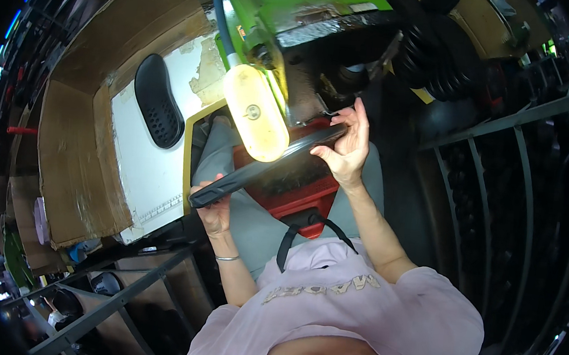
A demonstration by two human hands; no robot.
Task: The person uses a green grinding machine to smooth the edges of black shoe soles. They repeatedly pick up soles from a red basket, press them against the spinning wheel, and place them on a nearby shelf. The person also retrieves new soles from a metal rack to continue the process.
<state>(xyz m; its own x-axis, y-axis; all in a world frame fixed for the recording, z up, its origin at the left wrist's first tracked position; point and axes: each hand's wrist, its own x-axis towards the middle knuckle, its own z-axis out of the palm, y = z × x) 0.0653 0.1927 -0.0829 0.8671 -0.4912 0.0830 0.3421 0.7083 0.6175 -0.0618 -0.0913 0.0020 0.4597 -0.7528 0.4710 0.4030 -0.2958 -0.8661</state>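
A long black shoe (pixel 256 173) is held slantwise above my lap, seen nearly edge-on, so its face is hidden. My left hand (pixel 212 210) is closed round its near left end, with the fingers partly behind it. At its far right end is my right hand (pixel 347 146), the thumb against the near side and the fingers stretched up past the edge. A yellow lamp head (pixel 256 113) hangs in front of the shoe's middle. Just beyond my right hand is the dark metal working part (pixel 338 87) of a green machine (pixel 265 7).
A black clog with holes (pixel 160 102) lies on the white table (pixel 131 154) at left, beside a cardboard box (pixel 73 152). Several black shoes (pixel 424 51) are stacked at the far right. Metal racks (pixel 506 122) stand at right and lower left. A red seat (pixel 296 202) shows below.
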